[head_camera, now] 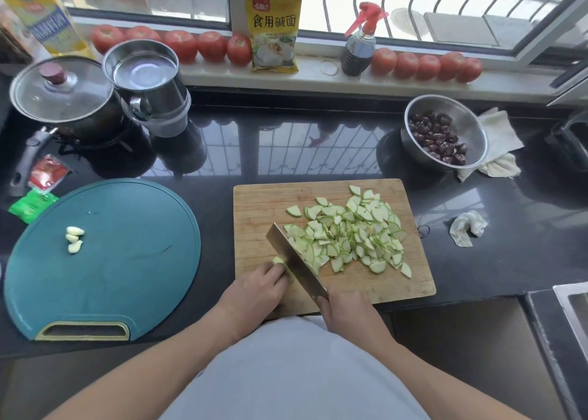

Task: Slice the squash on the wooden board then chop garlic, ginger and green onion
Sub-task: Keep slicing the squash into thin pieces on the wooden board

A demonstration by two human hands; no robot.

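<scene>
A wooden board (264,203) lies on the dark counter with a heap of thin squash slices (353,232) on its right half. My left hand (257,287) holds a small remaining squash piece (278,260) down at the board's near left. My right hand (345,311) grips the handle of a cleaver (294,259), whose blade stands on edge right beside the left fingers, between them and the slices. Three peeled garlic cloves (74,239) lie on a round teal board (127,254) to the left. No ginger or green onion is in view.
A lidded pot (60,95) and a steel cup (146,79) stand at the back left. A steel bowl of dark dates (444,133) sits at the back right on a cloth. Tomatoes (210,46), a yellow packet and a spray bottle line the sill. A crumpled tissue (466,227) lies right of the board.
</scene>
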